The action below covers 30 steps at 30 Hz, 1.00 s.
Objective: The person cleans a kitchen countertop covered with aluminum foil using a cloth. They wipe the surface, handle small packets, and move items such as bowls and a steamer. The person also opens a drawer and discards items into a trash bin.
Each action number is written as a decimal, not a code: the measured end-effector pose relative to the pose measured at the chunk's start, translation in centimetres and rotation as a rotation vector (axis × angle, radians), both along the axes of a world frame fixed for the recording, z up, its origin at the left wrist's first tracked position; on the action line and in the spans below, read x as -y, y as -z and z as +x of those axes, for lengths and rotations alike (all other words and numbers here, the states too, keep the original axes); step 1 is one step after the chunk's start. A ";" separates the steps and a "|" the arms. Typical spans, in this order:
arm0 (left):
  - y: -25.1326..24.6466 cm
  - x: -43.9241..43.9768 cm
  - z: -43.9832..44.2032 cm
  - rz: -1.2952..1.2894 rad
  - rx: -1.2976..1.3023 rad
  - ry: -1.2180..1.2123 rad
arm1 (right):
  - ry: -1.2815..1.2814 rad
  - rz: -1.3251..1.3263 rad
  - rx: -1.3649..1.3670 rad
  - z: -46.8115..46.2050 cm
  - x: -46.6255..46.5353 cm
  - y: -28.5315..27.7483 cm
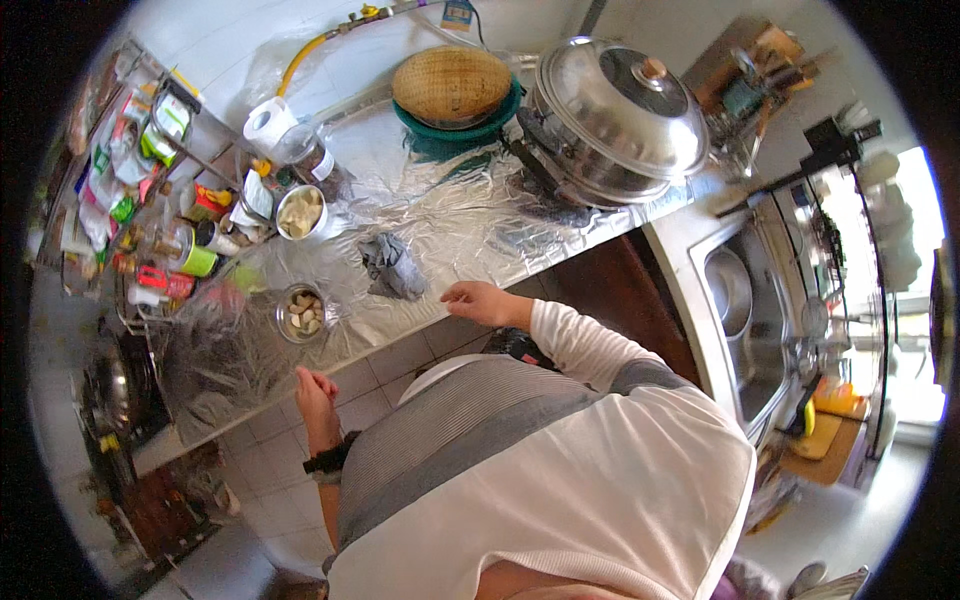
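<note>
My left hand (pixel 316 399) is at the front edge of the foil-covered counter (pixel 450 214), fingers loosely bent with nothing visible in them. A dark band circles that wrist. Just beyond it on the foil stands a small clear bowl (pixel 283 331) of pale, peeled pieces, perhaps garlic cloves (pixel 306 311). My right hand (pixel 481 304) hovers by the same edge, fingers curled and slightly apart, appearing to hold nothing. Nearest to it, a crumpled grey cloth (pixel 393 266) lies on the foil, apart from the fingertips. A white tub (pixel 321 225) holding pale chunks sits farther back.
A large lidded steel pot (pixel 600 127) occupies the back right, beside a green basin (pixel 420 129) topped by a woven basket (pixel 450 82). Left are a rack with jars and packets (pixel 172 244), a dark jar (pixel 309 159) and a paper roll (pixel 270 124). A sink (pixel 757 375) lies right.
</note>
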<state>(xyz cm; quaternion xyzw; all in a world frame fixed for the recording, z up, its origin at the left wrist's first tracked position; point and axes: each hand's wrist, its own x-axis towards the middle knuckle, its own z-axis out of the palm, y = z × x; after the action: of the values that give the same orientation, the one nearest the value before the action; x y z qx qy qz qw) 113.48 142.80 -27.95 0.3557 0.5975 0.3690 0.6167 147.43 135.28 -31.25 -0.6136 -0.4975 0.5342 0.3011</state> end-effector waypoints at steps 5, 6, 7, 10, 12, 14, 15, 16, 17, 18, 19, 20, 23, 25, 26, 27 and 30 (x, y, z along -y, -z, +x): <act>0.1 -2.4 -5.3 -0.163 -0.019 0.116 | 0.087 0.203 0.271 -6.0 -1.7 0.1; 0.4 -2.8 -5.9 -0.180 -0.035 0.135 | 0.104 0.157 0.286 -7.0 -1.7 0.3; 0.7 -3.3 -6.5 -0.219 -0.039 0.160 | 0.105 0.138 0.200 -7.8 -1.5 0.4; 1.6 -4.5 -8.0 -0.218 -0.133 0.276 | 0.073 0.046 0.109 -10.0 -0.5 0.9; 2.1 -5.3 -8.7 -0.197 -0.214 0.349 | 0.107 0.082 0.061 -11.4 0.0 0.9; 2.2 -6.2 -9.0 -0.192 -0.280 0.391 | 0.165 0.061 0.001 -12.5 0.0 0.8; 2.1 -6.5 -9.1 -0.195 -0.327 0.381 | 0.195 0.095 -0.003 -13.0 -0.1 0.7; 1.9 -7.0 -9.1 -0.180 -0.342 0.408 | 0.221 0.126 0.000 -13.3 -0.4 0.7; 1.7 -7.6 -9.0 -0.185 -0.370 0.382 | 0.243 0.148 0.007 -13.5 -0.7 0.7; 1.5 -8.3 -8.9 -0.176 -0.364 0.390 | 0.334 0.202 0.000 -13.7 -1.0 0.7; 1.4 -8.8 -8.9 -0.179 -0.348 0.387 | 0.372 0.236 0.047 -13.9 -1.3 0.8; 1.3 -9.3 -8.8 -0.169 -0.364 0.416 | 0.408 0.269 0.094 -14.0 -1.6 0.9; 1.4 -10.0 -8.9 -0.174 -0.391 0.453 | 0.459 0.297 0.174 -14.2 -2.3 0.9; 2.0 -10.2 -8.8 -0.194 -0.382 0.483 | 0.472 0.314 0.237 -14.3 -2.4 0.8; 2.2 -10.3 -8.8 -0.170 -0.405 0.463 | 0.477 0.332 0.280 -14.2 -2.5 0.7; 2.4 -10.3 -8.8 -0.164 -0.395 0.468 | 0.448 0.304 0.316 -14.1 -2.6 0.6; 2.6 -10.6 -9.1 -0.159 -0.363 0.484 | 0.568 0.456 0.613 -13.6 -2.9 0.5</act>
<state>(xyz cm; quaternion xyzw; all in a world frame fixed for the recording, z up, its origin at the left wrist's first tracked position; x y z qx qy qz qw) 104.42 153.42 -30.58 0.4983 0.6229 0.0941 0.5957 133.82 138.19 -31.79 -0.7730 -0.4806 0.1022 0.4014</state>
